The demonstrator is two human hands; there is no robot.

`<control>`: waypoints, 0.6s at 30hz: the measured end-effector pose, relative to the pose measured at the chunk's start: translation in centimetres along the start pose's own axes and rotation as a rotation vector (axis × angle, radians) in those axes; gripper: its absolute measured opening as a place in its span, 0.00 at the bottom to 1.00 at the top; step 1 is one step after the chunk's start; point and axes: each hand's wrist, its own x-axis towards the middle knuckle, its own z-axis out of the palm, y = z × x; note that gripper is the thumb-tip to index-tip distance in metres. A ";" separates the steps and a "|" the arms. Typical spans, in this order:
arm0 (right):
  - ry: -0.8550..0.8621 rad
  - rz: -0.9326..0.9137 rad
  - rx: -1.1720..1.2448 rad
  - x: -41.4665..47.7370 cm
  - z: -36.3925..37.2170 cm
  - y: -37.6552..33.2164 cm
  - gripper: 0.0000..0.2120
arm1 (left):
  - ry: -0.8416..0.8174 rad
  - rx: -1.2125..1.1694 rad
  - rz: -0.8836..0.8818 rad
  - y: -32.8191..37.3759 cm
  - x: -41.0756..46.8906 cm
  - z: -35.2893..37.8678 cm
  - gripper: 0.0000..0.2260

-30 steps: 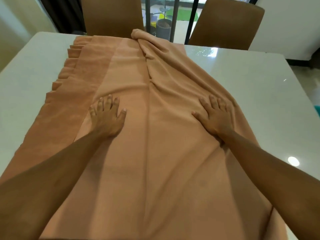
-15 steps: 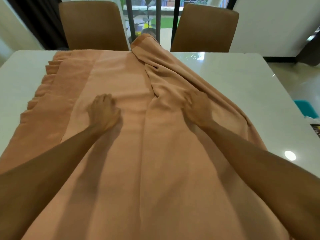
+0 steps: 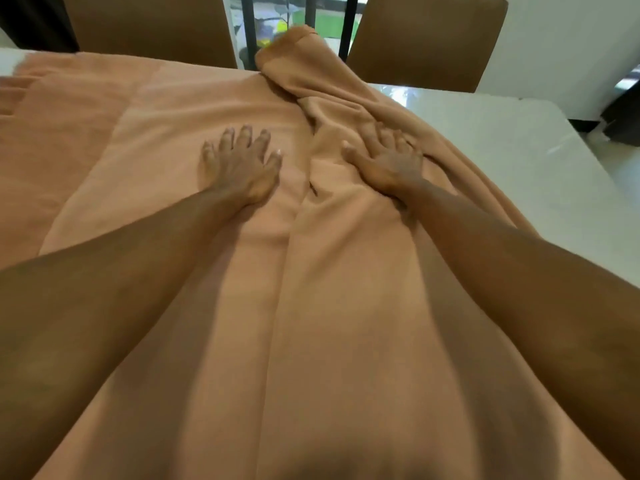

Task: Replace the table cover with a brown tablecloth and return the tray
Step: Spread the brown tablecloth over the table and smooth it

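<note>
A light brown tablecloth (image 3: 194,109) lies partly unfolded along the white table (image 3: 512,150), with a bunched, folded ridge running from the far edge toward the right. My left hand (image 3: 242,168) rests flat on the smooth middle of the cloth, fingers spread. My right hand (image 3: 388,157) presses flat on the bunched ridge, fingers spread into the folds. Neither hand grips the cloth. No tray is in view.
Two brown chairs stand at the far side, one at the left (image 3: 149,26) and one at the right (image 3: 426,39), with a glass door between them. The table's right part shows bare glossy white top; its right corner (image 3: 561,109) is near.
Both hands have slid farther away from me along the cloth, and closer together. The right hand has moved onto the bunched ridge. The view has moved forward over the table.
</note>
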 end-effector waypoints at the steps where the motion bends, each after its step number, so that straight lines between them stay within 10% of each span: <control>1: 0.004 0.029 0.016 0.1 -0.6 1.3 0.37 | 0.004 -0.001 -0.006 -0.2 0.2 -0.1 0.28; 10: 0.025 0.347 -0.036 -1.9 -2.7 9.7 0.35 | -0.030 0.019 -0.014 0.5 -0.4 -0.7 0.28; 18: 0.096 0.068 -0.003 1.0 -1.4 3.3 0.29 | -0.029 -0.023 -0.040 4.7 1.0 -1.1 0.28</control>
